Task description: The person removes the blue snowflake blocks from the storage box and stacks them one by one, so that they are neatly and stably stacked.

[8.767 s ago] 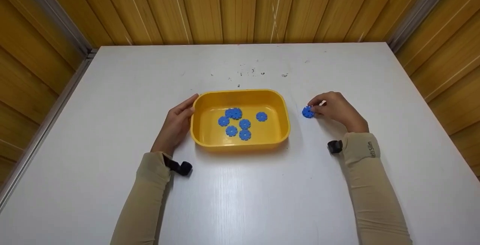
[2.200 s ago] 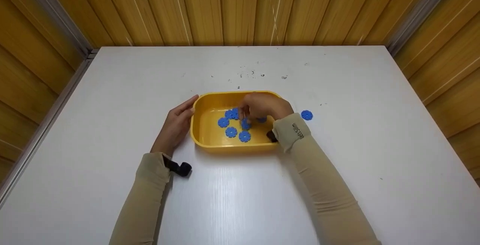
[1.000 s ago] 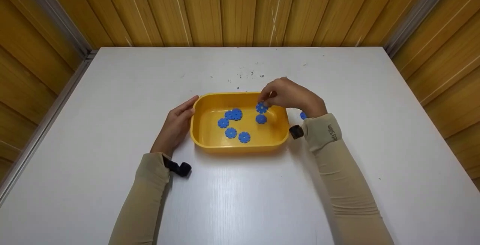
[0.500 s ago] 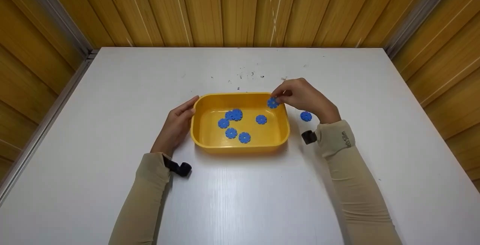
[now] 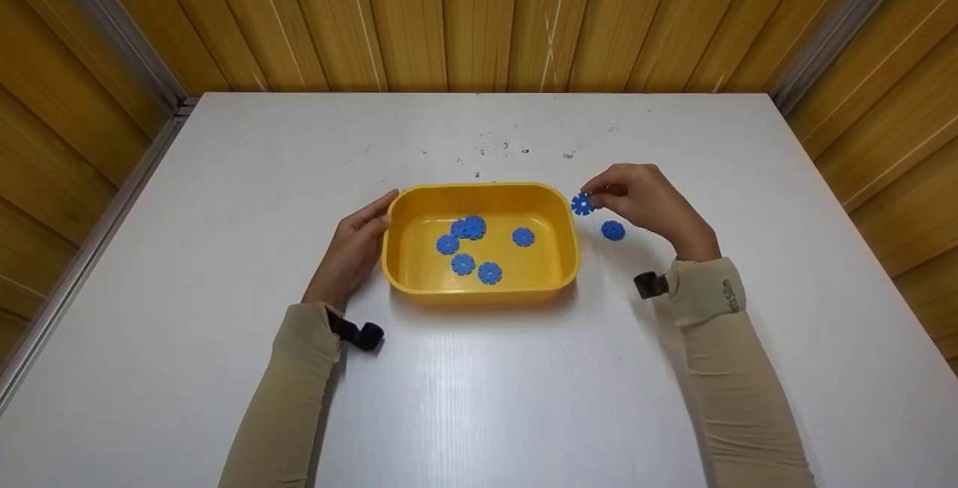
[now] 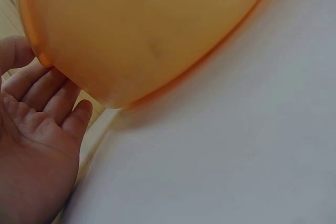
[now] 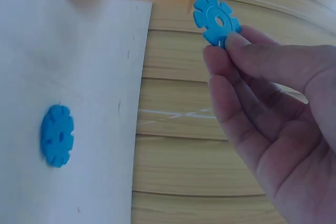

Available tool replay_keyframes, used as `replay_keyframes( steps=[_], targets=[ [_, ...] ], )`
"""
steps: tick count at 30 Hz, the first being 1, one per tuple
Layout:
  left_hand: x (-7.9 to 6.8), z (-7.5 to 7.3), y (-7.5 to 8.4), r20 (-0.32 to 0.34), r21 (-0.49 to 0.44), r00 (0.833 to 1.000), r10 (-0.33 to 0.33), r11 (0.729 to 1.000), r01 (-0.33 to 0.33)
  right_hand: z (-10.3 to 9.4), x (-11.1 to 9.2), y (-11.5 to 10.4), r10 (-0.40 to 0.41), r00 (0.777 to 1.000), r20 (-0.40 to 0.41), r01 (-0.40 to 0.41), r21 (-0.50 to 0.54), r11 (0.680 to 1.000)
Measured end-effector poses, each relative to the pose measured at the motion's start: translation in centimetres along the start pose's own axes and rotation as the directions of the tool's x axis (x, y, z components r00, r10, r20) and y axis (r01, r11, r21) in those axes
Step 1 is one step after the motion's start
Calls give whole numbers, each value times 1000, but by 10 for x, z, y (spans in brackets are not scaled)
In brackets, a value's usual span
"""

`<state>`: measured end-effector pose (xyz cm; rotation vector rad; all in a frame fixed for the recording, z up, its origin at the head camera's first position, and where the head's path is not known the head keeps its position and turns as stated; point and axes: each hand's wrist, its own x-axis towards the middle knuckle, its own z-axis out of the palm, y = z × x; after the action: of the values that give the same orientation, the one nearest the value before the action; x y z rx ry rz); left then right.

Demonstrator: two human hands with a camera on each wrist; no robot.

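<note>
My right hand (image 5: 650, 200) pinches a blue notched plastic disc (image 5: 583, 203) between thumb and fingertips, just off the right rim of a yellow plastic basin (image 5: 479, 296). In the right wrist view the held disc (image 7: 216, 20) shows its centre hole and slots. Below that hand, a blue disc pile (image 5: 613, 230) lies on the table; its edge looks thick, as if discs are stacked, but I cannot count them. My left hand (image 5: 348, 252) holds the basin's left end, thumb at the rim and fingers along the outer wall. Inside the basin lie several blue discs (image 5: 490, 273), two overlapping.
The white table (image 5: 479, 391) has small dark marks near its back. Behind it stands a yellow slatted wall (image 5: 479, 20), with similar panels at both sides. Each wrist carries a small black camera (image 5: 367, 336).
My right hand has reached into the basin, picked up a disc and carried it right over the rim, near the discs on the table. My left hand has stayed on the basin.
</note>
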<state>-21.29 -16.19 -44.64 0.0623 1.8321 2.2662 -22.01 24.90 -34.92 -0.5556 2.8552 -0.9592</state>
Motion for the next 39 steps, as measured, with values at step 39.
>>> replay_keyframes(
  steps=[39],
  targets=[
    [-1,-2,-2,11,-16,999,30,999,-30,8,-11,67,309,944,114,-314,31,949]
  ],
)
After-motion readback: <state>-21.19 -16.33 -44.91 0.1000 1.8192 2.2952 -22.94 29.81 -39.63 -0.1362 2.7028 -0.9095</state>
